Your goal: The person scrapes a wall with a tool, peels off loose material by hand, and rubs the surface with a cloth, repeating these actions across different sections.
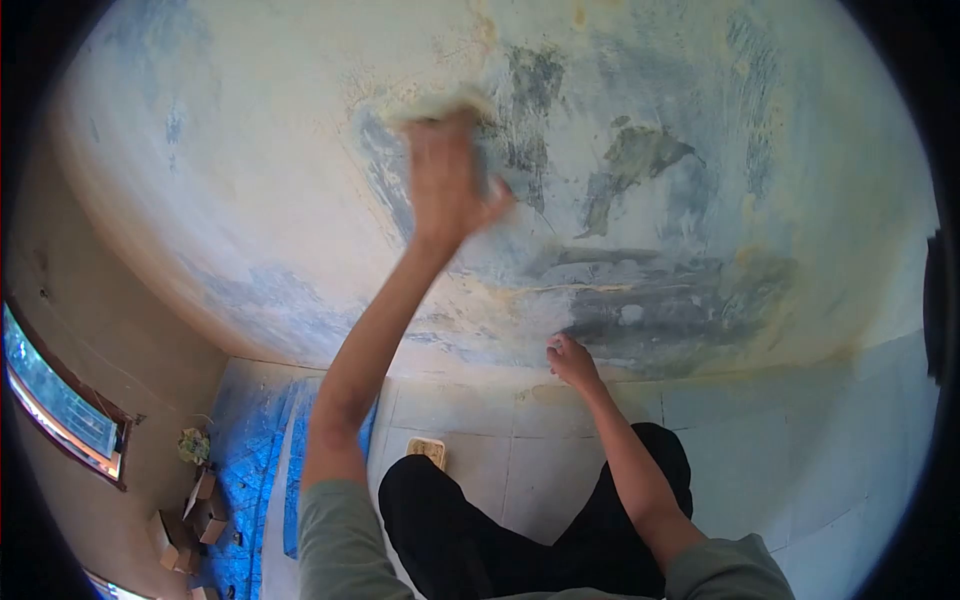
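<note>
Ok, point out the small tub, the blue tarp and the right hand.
Small tub (442,454): head view, on its right-hand rim.
Blue tarp (254,428): head view, on its upper part.
Right hand (573,363): head view, on the middle of the hand.

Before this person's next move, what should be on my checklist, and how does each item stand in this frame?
1. Left hand on the pale pad: ok, though both are blurred.
2. Pad flat against the wall: cannot tell; the blur hides its contact face.
3. Right hand apart from the pad: ok, it is low by the foot of the wall.
4. Right hand empty: cannot tell; its fingers are curled and small in view.
5. Wall surface even in colour: not ok; dark grey patches show.
6. Small tub apart from the feet: cannot tell; it sits beside a knee, and the feet are out of sight.
</note>
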`<state>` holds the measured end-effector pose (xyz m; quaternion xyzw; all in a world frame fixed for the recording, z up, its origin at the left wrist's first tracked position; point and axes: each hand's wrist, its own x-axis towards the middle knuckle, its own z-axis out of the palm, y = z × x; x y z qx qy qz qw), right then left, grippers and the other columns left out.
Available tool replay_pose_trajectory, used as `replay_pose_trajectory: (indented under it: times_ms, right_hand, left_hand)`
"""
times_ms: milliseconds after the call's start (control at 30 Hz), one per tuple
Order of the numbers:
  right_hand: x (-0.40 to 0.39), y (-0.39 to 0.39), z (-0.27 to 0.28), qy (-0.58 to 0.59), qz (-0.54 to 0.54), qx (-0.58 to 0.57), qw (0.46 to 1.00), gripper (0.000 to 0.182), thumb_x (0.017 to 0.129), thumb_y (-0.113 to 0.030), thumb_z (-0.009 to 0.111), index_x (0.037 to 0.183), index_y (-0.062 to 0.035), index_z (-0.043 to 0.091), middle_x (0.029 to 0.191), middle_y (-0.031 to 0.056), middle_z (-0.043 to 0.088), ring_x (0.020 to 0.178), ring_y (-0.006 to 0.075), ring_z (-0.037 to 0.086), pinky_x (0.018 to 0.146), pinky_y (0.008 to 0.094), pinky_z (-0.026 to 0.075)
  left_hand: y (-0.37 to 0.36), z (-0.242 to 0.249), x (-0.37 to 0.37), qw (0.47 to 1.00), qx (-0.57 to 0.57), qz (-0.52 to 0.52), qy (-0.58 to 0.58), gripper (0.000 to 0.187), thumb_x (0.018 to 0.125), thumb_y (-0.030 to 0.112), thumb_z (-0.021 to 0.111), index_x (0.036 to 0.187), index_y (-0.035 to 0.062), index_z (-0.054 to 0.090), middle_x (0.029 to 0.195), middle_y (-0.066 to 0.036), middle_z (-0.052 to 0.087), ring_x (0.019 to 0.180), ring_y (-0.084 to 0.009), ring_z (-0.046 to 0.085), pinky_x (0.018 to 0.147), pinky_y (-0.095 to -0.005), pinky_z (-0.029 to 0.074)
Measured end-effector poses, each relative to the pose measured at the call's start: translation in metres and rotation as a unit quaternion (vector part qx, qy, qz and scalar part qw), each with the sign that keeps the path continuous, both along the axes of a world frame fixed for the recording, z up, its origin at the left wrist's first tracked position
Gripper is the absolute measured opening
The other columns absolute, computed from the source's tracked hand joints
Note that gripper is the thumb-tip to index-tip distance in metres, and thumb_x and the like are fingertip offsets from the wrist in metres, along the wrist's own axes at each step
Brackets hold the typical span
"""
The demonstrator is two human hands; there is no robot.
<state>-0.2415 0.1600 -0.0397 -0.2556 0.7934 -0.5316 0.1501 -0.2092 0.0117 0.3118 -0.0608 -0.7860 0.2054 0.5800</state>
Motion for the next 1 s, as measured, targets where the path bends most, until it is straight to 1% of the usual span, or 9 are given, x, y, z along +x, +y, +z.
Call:
replay_pose_trajectory:
  times_ms: [100, 200, 300, 367, 500, 600, 733, 900, 1000]
  right_hand:
    - [0.005, 0.006, 0.017, -0.042, 0.006, 0.053, 0.998, 0.03, 0.086, -0.026, 0.055, 0.11, -0.0088, 0.059, 0.099, 0.0177, 0.068, 0.094, 0.0361, 0.065, 0.083, 0.0447, 0.049]
    - [0.005, 0.006, 0.012, 0.0, -0.004, 0.049, 0.999, 0.03, 0.086, -0.026, 0.055, 0.11, -0.0091, 0.059, 0.098, 0.017, 0.069, 0.094, 0.0365, 0.065, 0.083, 0.0453, 0.049]
    - [0.002, 0.003, 0.008, -0.057, 0.005, 0.006, 0.998, 0.031, 0.086, -0.026, 0.055, 0.111, -0.009, 0.059, 0.097, 0.0171, 0.069, 0.094, 0.0368, 0.064, 0.083, 0.0459, 0.049]
    - [0.004, 0.008, 0.015, -0.044, 0.002, 0.037, 0.998, 0.031, 0.086, -0.027, 0.055, 0.111, -0.0089, 0.059, 0.097, 0.0171, 0.069, 0.094, 0.037, 0.064, 0.083, 0.046, 0.049]
    - [0.0, 0.006, 0.008, -0.039, -0.004, 0.03, 0.999, 0.033, 0.086, -0.028, 0.056, 0.112, -0.0085, 0.059, 0.097, 0.0168, 0.069, 0.095, 0.0374, 0.064, 0.084, 0.046, 0.049]
    - [0.001, 0.007, 0.009, -0.05, -0.001, 0.035, 0.998, 0.033, 0.086, -0.029, 0.056, 0.112, -0.0088, 0.059, 0.098, 0.0162, 0.069, 0.095, 0.0381, 0.064, 0.084, 0.046, 0.049]
    - [0.003, 0.012, 0.015, -0.064, 0.001, 0.036, 0.997, 0.034, 0.086, -0.028, 0.056, 0.113, -0.0087, 0.058, 0.099, 0.0163, 0.069, 0.096, 0.038, 0.064, 0.084, 0.046, 0.049]
    - [-0.003, 0.007, 0.007, -0.054, 0.0, 0.021, 0.998, 0.033, 0.087, -0.028, 0.055, 0.113, -0.0077, 0.058, 0.1, 0.0174, 0.068, 0.097, 0.037, 0.063, 0.086, 0.0457, 0.049]
    - [0.002, 0.017, 0.025, -0.043, 0.002, 0.064, 0.997, 0.031, 0.087, -0.027, 0.054, 0.11, -0.0073, 0.058, 0.098, 0.018, 0.068, 0.095, 0.0377, 0.064, 0.084, 0.0461, 0.049]
  left_hand:
    - [-0.007, 0.006, -0.001, 0.992, -0.083, 0.004, -0.091, 0.078, 0.079, 0.042, 0.053, 0.139, -0.0065, 0.039, 0.134, -0.025, 0.046, 0.13, -0.0383, 0.04, 0.115, -0.0535, 0.021]
    - [-0.013, 0.012, -0.007, 0.997, 0.011, 0.061, 0.033, 0.083, 0.083, 0.053, 0.044, 0.139, -0.0079, 0.037, 0.138, -0.025, 0.042, 0.132, -0.0413, 0.037, 0.115, -0.0545, 0.022]
    - [0.011, -0.012, -0.006, 0.995, -0.057, -0.024, -0.077, 0.079, 0.081, 0.046, 0.051, 0.14, -0.0045, 0.037, 0.134, -0.025, 0.044, 0.131, -0.0446, 0.034, 0.114, -0.0537, 0.023]
    - [-0.01, 0.01, 0.002, 0.989, -0.107, 0.069, -0.072, 0.076, 0.082, 0.044, 0.053, 0.14, -0.0034, 0.037, 0.133, -0.025, 0.044, 0.128, -0.0428, 0.037, 0.112, -0.0514, 0.027]
    - [-0.024, 0.019, -0.005, 0.987, 0.108, 0.03, 0.113, 0.073, 0.078, 0.038, 0.058, 0.136, -0.0045, 0.042, 0.127, -0.023, 0.047, 0.118, -0.039, 0.043, 0.105, -0.055, 0.029]
    - [0.025, 0.001, 0.003, 0.998, -0.022, 0.024, -0.056, 0.078, 0.079, 0.041, 0.058, 0.138, -0.0062, 0.038, 0.129, -0.025, 0.046, 0.121, -0.039, 0.042, 0.107, -0.0549, 0.027]
    - [-0.026, 0.051, 0.003, 0.991, 0.107, 0.023, 0.083, 0.08, 0.08, 0.045, 0.056, 0.138, -0.0078, 0.038, 0.129, -0.028, 0.044, 0.124, -0.0403, 0.041, 0.11, -0.0577, 0.023]
    - [-0.016, 0.029, 0.01, 1.0, -0.017, -0.021, -0.009, 0.072, 0.083, 0.035, 0.057, 0.136, -0.0085, 0.037, 0.129, -0.03, 0.043, 0.122, -0.0456, 0.04, 0.109, -0.0577, 0.025]
    - [-0.056, 0.056, 0.024, 0.99, 0.139, -0.006, 0.022, 0.081, 0.079, 0.041, 0.058, 0.137, -0.0097, 0.034, 0.133, -0.032, 0.039, 0.127, -0.0496, 0.034, 0.11, -0.0585, 0.024]
